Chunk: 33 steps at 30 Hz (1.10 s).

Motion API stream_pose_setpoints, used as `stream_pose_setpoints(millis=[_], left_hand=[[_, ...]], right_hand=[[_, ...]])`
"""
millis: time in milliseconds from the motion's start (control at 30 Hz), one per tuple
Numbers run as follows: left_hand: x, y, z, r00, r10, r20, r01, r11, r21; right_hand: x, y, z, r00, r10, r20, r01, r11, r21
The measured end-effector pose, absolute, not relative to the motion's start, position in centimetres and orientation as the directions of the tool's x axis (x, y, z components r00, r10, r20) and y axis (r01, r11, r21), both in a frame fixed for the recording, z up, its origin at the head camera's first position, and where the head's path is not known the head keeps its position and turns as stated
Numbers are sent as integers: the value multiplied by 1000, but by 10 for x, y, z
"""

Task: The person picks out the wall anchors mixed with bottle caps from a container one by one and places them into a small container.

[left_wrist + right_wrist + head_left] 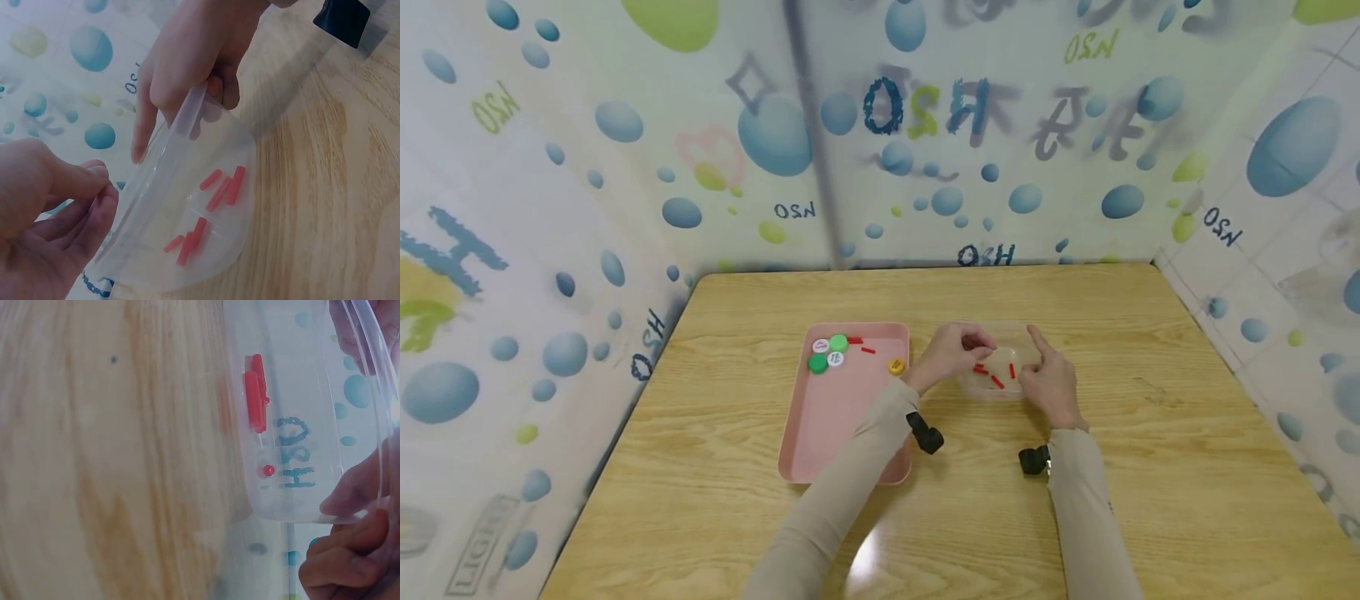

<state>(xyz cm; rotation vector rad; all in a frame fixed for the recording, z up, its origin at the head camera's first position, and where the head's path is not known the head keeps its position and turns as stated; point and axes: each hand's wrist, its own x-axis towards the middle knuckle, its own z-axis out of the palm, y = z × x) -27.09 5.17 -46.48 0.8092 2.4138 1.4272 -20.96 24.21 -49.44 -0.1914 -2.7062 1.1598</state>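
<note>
A clear plastic container with several short red sticks inside stands right of the pink tray. My right hand grips its right rim, thumb and curled fingers around the wall, while the index finger stretches along the edge. In the right wrist view, red sticks show through the container's wall. Over the container's left part is my left hand. Its thumb and fingertips meet in the left wrist view, and I see nothing between them.
In the pink tray lie green caps, white caps with markings, a yellow cap by the right wall, and a few red sticks. A patterned curtain surrounds the wooden table.
</note>
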Motion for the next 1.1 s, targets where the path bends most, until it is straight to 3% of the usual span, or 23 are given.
stream_pose_setpoints(millis=[733,967,1100], left_hand=[[-289,-49,-458,-920,382,82,240,387,891],[-291,-81,-468,-919,370,135,270,343,900],[-290,-96,-472,-936,338,95,213,333,919]], right_hand=[[-208,241,-495,-977,184,110,42,668,-743],[-207,240,-490,-974,192,118,43,673,-738],[-207,239,-491,-974,195,115,48,675,-736]])
